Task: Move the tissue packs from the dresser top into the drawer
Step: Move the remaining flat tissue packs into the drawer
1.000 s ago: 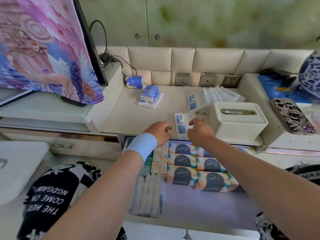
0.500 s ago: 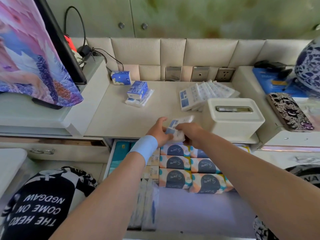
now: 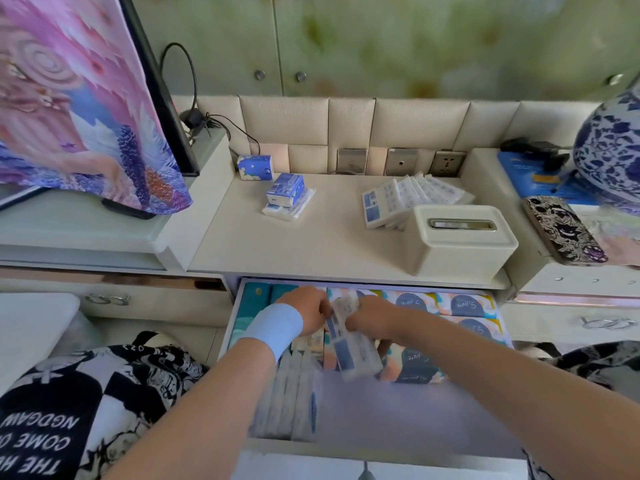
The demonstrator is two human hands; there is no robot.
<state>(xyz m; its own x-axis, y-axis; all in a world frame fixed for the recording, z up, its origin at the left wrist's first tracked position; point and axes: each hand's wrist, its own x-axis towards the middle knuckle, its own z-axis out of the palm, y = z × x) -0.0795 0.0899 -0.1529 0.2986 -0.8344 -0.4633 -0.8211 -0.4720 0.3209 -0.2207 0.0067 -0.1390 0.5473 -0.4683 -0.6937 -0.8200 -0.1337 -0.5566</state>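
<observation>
Tissue pack (image 3: 349, 348) is held low over the open drawer (image 3: 415, 410), gripped from both sides by left hand (image 3: 306, 311) and right hand (image 3: 369, 315); detail is blurred. Risk is judged: if released tilted onto the stored rows (image 3: 464, 306), the pack may stand proud and jam the drawer. Fanned packs (image 3: 398, 202) on the desk (image 3: 329, 244) are not yet moved.

The desk (image 3: 329, 244) spans the middle of the frame, and the open drawer (image 3: 415, 410) lies before it at lower centre. On the desk a tissue box (image 3: 457, 244) sits at front right, with a row of packs (image 3: 398, 199) leaning just behind it. A stack of packs (image 3: 285, 197) lies left of centre, and a single pack (image 3: 254, 167) stands behind that. A television (image 3: 86, 98) stands on the ledge at upper left. A phone (image 3: 561, 230) and a vase (image 3: 609, 157) sit at far right. Above the packs in the drawer, the left hand (image 3: 304, 311) and right hand (image 3: 370, 315) hold one tissue pack (image 3: 349, 344) between them.
</observation>
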